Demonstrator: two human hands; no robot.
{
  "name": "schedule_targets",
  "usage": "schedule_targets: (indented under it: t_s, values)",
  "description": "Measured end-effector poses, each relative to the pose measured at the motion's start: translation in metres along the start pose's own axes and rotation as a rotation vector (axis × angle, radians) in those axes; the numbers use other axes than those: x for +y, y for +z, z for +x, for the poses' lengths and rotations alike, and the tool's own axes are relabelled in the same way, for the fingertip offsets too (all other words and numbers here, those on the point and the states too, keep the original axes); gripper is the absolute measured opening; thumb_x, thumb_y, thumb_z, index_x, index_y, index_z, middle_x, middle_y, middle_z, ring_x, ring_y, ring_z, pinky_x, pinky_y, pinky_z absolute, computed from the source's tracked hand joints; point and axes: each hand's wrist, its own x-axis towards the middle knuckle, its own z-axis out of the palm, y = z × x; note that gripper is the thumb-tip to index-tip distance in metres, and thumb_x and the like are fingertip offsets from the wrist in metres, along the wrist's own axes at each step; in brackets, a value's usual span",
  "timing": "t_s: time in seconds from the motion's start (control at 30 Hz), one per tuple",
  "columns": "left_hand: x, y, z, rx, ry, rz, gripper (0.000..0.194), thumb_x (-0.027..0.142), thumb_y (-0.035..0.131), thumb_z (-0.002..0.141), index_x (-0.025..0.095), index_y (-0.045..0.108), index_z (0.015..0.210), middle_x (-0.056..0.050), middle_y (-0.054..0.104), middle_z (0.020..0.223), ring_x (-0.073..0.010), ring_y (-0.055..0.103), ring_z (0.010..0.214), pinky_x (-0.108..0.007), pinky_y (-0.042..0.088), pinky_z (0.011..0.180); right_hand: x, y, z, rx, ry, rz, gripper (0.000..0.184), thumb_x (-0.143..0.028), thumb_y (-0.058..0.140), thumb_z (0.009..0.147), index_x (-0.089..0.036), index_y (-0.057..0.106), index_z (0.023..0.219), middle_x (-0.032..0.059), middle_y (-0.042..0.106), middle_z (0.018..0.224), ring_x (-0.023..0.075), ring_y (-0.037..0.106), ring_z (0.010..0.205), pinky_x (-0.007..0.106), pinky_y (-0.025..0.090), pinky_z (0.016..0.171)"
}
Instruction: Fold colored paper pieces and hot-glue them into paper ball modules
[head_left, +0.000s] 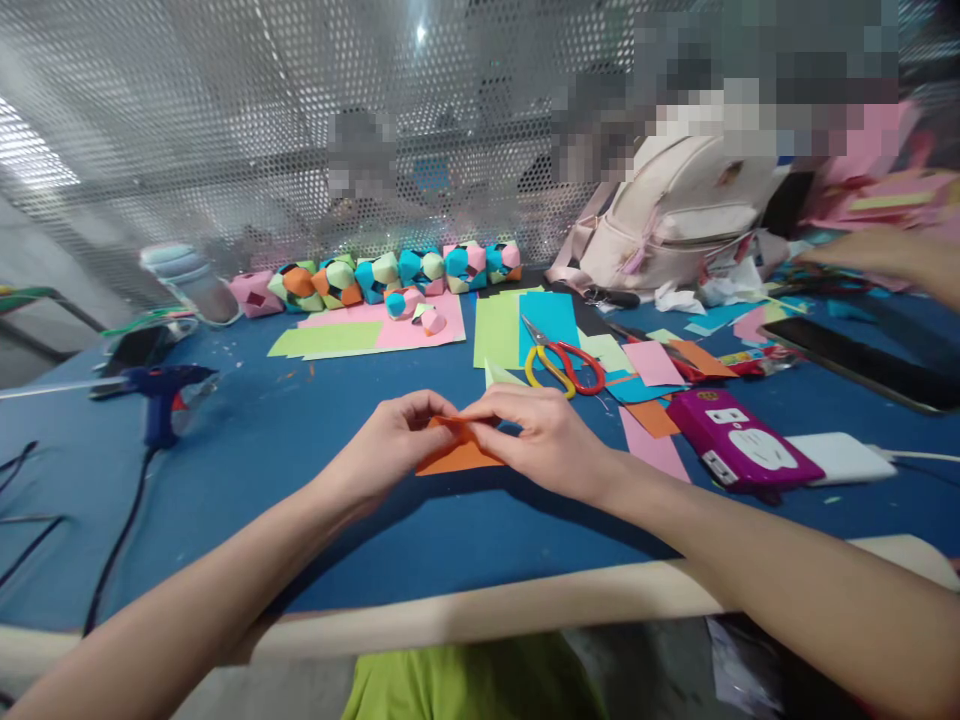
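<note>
Both my hands meet over the blue table (300, 500) on one orange sheet of paper (454, 458). My left hand (390, 445) pinches the paper's upper left edge with fingers curled. My right hand (544, 435) pinches the same folded edge from the right, fingers pressed together. The paper lies partly flat on the table below my fingers. Red and yellow scissors (562, 365) lie just beyond my right hand.
A row of folded paper cubes (390, 272) lines the back by a perforated metal screen. Green, pink and blue sheets (517, 325) lie mid-table. A blue glue gun (161, 390) is left, a purple power strip (739, 445), tablet (862, 365) and pale backpack (675, 215) right. Another person's arm (885, 255) reaches in far right.
</note>
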Motion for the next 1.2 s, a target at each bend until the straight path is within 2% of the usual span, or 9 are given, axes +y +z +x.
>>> schedule_targets:
  t_s: [0.1,0.4,0.67,0.87,1.2]
  values:
    - [0.000,0.001,0.000,0.009,-0.007,0.011,0.019,0.024,0.070,0.062,0.015,0.059,0.075,0.003,0.060,0.067,-0.0085,0.051,0.062,-0.019,0.037,0.058,0.001,0.000,0.000,-0.007,-0.010,0.001,0.014,-0.007,0.056,0.083,-0.013,0.069,0.085,0.0032,0.067,0.074,0.0103,0.060,0.067,0.020,0.047,0.061]
    - [-0.002,0.003,0.000,0.035,-0.025,0.119,0.012,0.019,0.064,0.062,0.016,0.056,0.070,0.006,0.053,0.057,-0.0067,0.044,0.053,-0.019,0.029,0.051,-0.001,0.001,-0.001,-0.035,-0.007,0.004,0.015,-0.007,0.056,0.084,-0.014,0.068,0.087,0.0036,0.067,0.076,0.0110,0.061,0.069,0.021,0.048,0.062]
    - [0.001,0.001,0.001,0.025,0.001,-0.005,0.013,0.023,0.068,0.064,0.015,0.061,0.071,0.002,0.062,0.066,-0.0091,0.054,0.064,-0.020,0.038,0.060,0.005,-0.002,0.000,-0.021,-0.033,0.026,0.015,-0.007,0.054,0.084,-0.016,0.065,0.087,0.0023,0.065,0.077,0.0104,0.059,0.068,0.021,0.047,0.062]
    - [0.002,-0.002,0.001,-0.005,-0.004,-0.050,0.010,0.024,0.068,0.066,0.015,0.065,0.069,0.001,0.065,0.067,-0.0101,0.056,0.064,-0.021,0.040,0.062,0.009,-0.006,-0.002,-0.096,-0.175,-0.058,0.016,-0.009,0.050,0.088,-0.015,0.063,0.093,0.0061,0.066,0.082,0.0125,0.059,0.074,0.024,0.049,0.068]
    - [0.004,-0.004,0.002,-0.052,-0.045,-0.169,0.008,0.022,0.062,0.066,0.015,0.066,0.069,0.000,0.064,0.066,-0.0120,0.055,0.062,-0.023,0.040,0.060,0.006,-0.015,0.002,-0.154,-0.340,-0.275,0.018,-0.009,0.046,0.088,-0.011,0.064,0.091,0.0084,0.066,0.080,0.0152,0.061,0.072,0.027,0.049,0.065]
